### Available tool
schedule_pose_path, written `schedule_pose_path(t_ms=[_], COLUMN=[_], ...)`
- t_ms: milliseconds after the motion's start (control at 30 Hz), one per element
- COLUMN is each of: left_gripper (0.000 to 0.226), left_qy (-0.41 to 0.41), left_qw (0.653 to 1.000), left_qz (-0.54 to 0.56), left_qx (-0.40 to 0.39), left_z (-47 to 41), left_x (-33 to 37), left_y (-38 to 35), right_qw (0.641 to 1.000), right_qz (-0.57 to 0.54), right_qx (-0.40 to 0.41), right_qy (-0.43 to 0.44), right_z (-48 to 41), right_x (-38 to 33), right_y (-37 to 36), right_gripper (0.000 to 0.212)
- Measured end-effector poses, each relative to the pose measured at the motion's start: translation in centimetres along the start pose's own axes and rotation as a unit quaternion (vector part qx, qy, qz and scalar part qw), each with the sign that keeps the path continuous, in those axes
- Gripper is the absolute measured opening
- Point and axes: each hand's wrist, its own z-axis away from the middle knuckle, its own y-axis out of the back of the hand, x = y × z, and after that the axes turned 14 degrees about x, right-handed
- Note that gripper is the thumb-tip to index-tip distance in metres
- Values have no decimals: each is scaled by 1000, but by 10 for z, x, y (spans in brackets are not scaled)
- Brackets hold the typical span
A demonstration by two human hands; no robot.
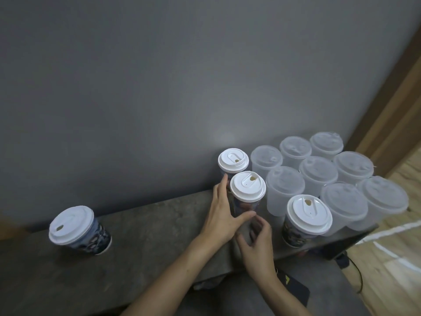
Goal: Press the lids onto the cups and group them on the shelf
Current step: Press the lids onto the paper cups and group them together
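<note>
In the middle of the frame the left hand (222, 208) wraps its fingers round the lidded cup (247, 190) on the shelf (148, 236), the right hand (257, 245) waits below with loose, empty fingers, so it seems best to slide the cup slowly and upright against the clear cups (284, 190).

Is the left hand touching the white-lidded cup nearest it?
Touching. Head view: left hand wraps the cup, thumb across its front, fingers behind it.
</note>
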Motion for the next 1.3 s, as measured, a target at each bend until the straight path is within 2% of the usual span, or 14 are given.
schedule_pose_path(t_ms=[67,233,300,400,467,533,600,667,767,833,867,933,1133,1300], left_gripper=[98,21,10,24,21,39,77,79,66,67,69,70,71,77], left_qy=[3,-50,-47,-97,-107,-12,106,146,117,55,30,-2,12,47], left_qw=[1000,989,979,940,896,870,873,888,921,955,969,984,975,977], left_qz=[-16,-124,-181,-245,-273,-293,-282,-235,-179,-130,-98,-52,1,73], left_qx=[16,67,82,217,332,396,384,367,325,262,225,168,223,193], left_z=[11,37,43,42,36,31,31,35,39,44,48,53,58,61], left_x=[-6,-32,-39,-43,-49,-63,-82,-92,-82,-66,-58,-44,-49,-55], left_y=[19,94,127,179,215,248,266,267,242,211,194,165,136,137], right_qw=[1000,997,993,986,976,962,947,932,906,891,890,905,925,925], right_qz=[-6,-18,-21,-5,18,42,55,64,86,91,85,54,29,11], right_qx=[-12,-74,-114,-167,-202,-237,-272,-307,-356,-392,-398,-380,-329,-328], right_qy=[-8,-17,-11,26,76,130,161,183,211,212,205,186,186,191], right_z=[8,20,26,35,41,45,47,49,50,51,50,48,40,37], right_x=[4,5,1,-7,-13,-19,-23,-28,-32,-34,-34,-30,-18,-18], right_y=[1,-18,-30,-47,-58,-67,-76,-84,-96,-101,-102,-102,-95,-98], right_gripper=[57,49,47,43,45,58,59,51,52,74,83,77,67,67])
